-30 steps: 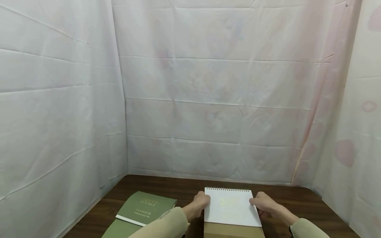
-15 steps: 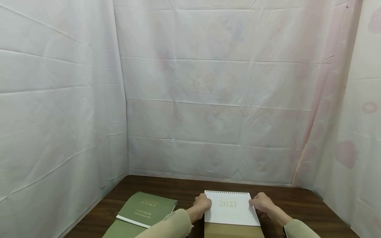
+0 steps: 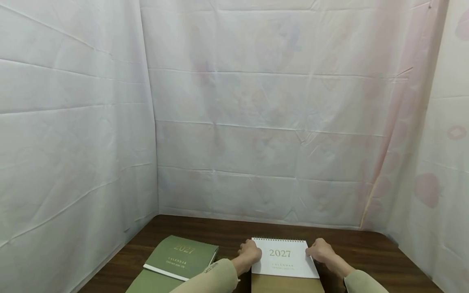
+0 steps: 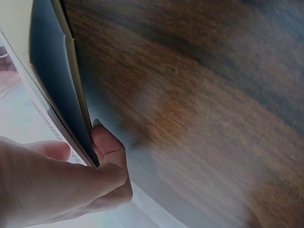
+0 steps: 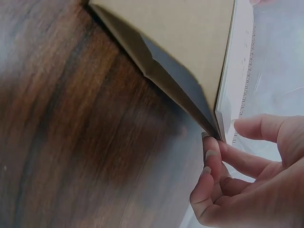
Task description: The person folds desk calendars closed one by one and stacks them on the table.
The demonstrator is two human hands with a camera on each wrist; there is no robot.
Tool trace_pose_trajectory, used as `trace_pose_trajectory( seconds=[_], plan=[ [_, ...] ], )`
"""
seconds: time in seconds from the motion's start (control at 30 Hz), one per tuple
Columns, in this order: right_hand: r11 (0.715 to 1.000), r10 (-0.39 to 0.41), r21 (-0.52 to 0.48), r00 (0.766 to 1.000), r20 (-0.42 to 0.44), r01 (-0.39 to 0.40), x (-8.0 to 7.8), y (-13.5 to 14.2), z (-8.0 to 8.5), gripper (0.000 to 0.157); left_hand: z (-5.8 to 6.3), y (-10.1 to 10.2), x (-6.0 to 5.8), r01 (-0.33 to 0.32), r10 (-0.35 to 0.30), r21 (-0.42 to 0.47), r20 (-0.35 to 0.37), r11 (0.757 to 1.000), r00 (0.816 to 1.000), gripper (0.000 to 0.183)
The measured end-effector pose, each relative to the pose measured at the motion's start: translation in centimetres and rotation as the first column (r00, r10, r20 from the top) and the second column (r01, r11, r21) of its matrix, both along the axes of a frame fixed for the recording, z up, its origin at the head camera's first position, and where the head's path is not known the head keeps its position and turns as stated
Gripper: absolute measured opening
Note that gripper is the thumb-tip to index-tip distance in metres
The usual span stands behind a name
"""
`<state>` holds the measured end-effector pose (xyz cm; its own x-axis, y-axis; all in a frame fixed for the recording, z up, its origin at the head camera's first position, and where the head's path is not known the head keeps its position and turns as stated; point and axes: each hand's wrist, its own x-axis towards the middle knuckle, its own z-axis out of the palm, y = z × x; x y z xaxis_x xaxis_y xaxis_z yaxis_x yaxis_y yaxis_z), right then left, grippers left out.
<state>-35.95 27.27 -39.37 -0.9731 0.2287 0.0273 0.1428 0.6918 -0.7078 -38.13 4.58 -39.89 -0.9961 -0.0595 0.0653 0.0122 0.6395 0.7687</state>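
A spiral-bound desk calendar [image 3: 281, 264] with a white cover and gold "2027" lettering stands on the table, its wire binding along the top. Its kraft-brown stand [image 5: 185, 28] is folded, with a dark gap between the boards in both wrist views. My left hand [image 3: 250, 253] grips the upper left edge, thumb at the cover side and fingers around the back. At the upper right edge, my right hand [image 3: 323, 251] pinches the calendar, its thumb [image 5: 259, 127] on the page side and its other fingers curled near the stand.
A green calendar [image 3: 179, 256] with gold "2027" lettering and a white strip lies left of my left forearm. Dark wood table [image 3: 348, 236] lies beneath both. Pale patterned curtains [image 3: 234, 122] close off the back and sides.
The white calendar's top edge has lowered slightly in the head view, and its gold lettering has become clearer. Both hands keep their hold and shift slightly with it. The green calendar stays put.
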Motion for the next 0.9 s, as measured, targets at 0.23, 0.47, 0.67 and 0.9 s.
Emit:
trace_pose_trajectory(
  seconds=[0.23,0.47,0.67,0.9],
  plan=[
    [1.000,0.010,0.005,1.000,-0.001,-0.010,-0.4,-0.1,-0.5,0.031,-0.5,0.4,-0.2,-0.032,0.032,-0.034,0.005,0.999,0.999,0.036],
    [0.999,-0.008,0.045,1.000,0.007,0.007,-0.4,-0.2,-0.8,0.032,-0.5,0.6,0.0,-0.039,0.039,-0.038,-0.022,0.998,0.999,0.026],
    [0.999,-0.014,0.039,1.000,0.027,0.013,-0.5,-0.2,-1.0,0.021,-0.5,0.8,0.1,-0.036,0.034,-0.047,-0.044,0.998,0.998,0.025],
    [0.949,0.020,0.314,0.997,-0.072,0.003,0.8,-0.6,-0.7,0.025,-0.5,0.7,0.3,-0.009,0.009,-0.014,-0.009,1.000,1.000,0.037]
  ],
)
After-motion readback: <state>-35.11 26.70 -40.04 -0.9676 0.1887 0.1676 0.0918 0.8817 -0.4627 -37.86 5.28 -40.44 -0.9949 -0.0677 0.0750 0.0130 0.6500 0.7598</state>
